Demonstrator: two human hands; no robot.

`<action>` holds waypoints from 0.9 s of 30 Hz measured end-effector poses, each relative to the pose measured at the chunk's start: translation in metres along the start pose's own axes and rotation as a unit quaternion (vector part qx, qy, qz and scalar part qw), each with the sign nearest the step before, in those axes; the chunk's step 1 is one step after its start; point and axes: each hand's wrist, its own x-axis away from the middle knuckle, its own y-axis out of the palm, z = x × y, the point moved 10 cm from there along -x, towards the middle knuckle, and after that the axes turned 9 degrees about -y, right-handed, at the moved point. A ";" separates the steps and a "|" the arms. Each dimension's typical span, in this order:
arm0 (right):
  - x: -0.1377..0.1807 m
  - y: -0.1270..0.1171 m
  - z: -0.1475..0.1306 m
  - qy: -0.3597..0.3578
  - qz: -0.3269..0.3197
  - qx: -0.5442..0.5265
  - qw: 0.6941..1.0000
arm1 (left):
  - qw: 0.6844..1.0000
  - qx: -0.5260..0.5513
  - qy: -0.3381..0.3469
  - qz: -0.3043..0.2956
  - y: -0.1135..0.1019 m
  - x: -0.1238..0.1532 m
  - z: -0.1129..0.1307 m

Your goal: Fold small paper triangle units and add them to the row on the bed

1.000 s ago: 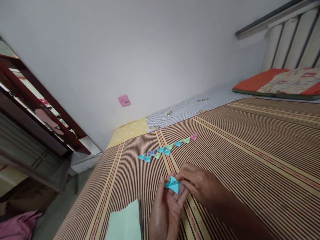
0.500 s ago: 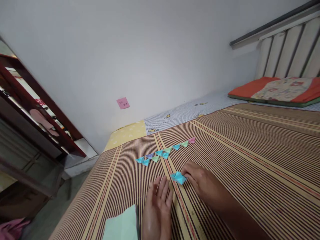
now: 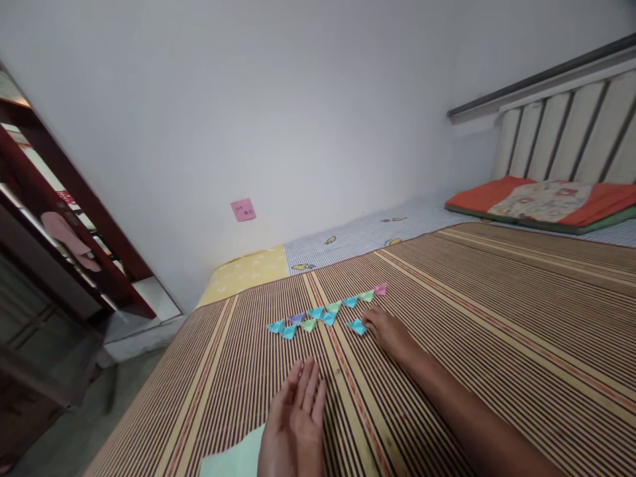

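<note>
My right hand (image 3: 381, 324) pinches one end of a blue folded paper boat (image 3: 356, 326), just short of a row of small paper boats on the striped mat (image 3: 422, 397). The row runs slantwise and holds blue, green, purple and pink pieces; a pink boat (image 3: 380, 289) sits at its right end and a blue boat (image 3: 276, 326) at its left. Palm up, my left hand (image 3: 297, 414) lies open over the mat with fingers stretched out and nothing in it. Beside its wrist is light green paper (image 3: 236, 457), partly covered by the hand.
A pink note (image 3: 243, 210) is stuck on the white wall. An orange patterned cushion (image 3: 541, 202) lies at the far right by the white slatted headboard (image 3: 556, 132). At the left, the mat's edge drops to the floor (image 3: 124, 377) near a dark red cabinet frame (image 3: 94, 212).
My right hand has carried the blue paper boat forward, closer to the row. My left hand has shifted slightly left, now covering part of the green paper. The view has tilted a little.
</note>
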 end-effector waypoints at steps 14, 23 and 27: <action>-0.039 0.043 0.035 -0.032 0.029 0.022 0.999 | 0.999 0.022 -0.027 0.007 -0.009 -0.009 -0.001; -0.041 0.047 0.038 -0.053 0.022 0.032 0.998 | 0.999 0.012 -0.041 0.023 -0.012 -0.011 -0.007; -0.044 0.051 0.039 -0.054 0.020 0.045 0.997 | 0.999 0.017 -0.042 0.016 -0.011 -0.011 -0.008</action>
